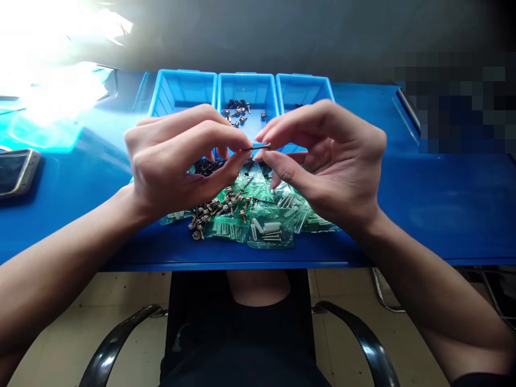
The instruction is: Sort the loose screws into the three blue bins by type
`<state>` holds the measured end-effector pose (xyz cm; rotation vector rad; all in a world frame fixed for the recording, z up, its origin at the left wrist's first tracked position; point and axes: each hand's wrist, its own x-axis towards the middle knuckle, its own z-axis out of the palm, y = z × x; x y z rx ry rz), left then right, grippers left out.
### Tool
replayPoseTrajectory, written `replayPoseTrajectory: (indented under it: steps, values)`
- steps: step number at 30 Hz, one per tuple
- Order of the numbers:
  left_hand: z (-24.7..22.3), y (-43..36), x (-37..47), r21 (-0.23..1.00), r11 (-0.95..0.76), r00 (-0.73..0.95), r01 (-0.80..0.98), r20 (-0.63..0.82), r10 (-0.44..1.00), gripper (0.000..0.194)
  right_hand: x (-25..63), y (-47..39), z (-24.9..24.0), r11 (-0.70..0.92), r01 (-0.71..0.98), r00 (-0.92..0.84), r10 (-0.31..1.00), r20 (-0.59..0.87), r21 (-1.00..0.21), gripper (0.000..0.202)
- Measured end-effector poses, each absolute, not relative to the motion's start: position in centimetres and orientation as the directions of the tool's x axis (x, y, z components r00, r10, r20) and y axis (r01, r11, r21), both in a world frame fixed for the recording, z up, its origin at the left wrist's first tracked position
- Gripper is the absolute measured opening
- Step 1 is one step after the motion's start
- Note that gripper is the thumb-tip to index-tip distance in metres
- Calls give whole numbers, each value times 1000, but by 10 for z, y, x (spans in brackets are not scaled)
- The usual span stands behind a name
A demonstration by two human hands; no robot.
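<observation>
Between my hands a dark screw (260, 147) lies nearly level, its head toward the right. The thumb and forefinger of my left hand (185, 156) pinch its tip end. At the head end, the thumb and fingers of my right hand (326, 161) close on it. Below lies a heap of small hardware: loose screws with washer heads (217, 209), black screws (205, 166) partly hidden by my left hand, and green-tinted clear packets (271, 236) with pale wall plugs and screws inside.
Three blue bins stand behind my hands: a left bin (185, 72), a middle bin (245, 76) holding several screws, and a right bin (303, 78) with something dark in it. A phone (18, 172) lies at the left on the blue table (443, 215). Chair armrests (116, 338) flank my body.
</observation>
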<state>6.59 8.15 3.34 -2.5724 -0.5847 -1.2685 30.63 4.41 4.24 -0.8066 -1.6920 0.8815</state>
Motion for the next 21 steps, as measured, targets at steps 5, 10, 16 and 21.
replayPoseTrajectory:
  steps: [5, 10, 16, 21]
  values:
    - [34, 81, 68, -19, -895, 541, 446, 802, 253, 12, 305, 45, 41, 507, 59, -243, 842, 481, -860, 8]
    - [32, 80, 69, 11, -898, 516, 439, 816, 262, 12, 306, 45, 42, 522, 95, -225, 840, 493, -847, 27]
    - [32, 79, 71, 13, -878, 496, 478, 821, 282, 12, 309, 48, 39, 498, 114, -231, 855, 464, -860, 11]
    - [32, 82, 69, 13, -894, 510, 447, 818, 267, 16, 308, 48, 39, 509, 112, -209, 851, 481, -853, 23]
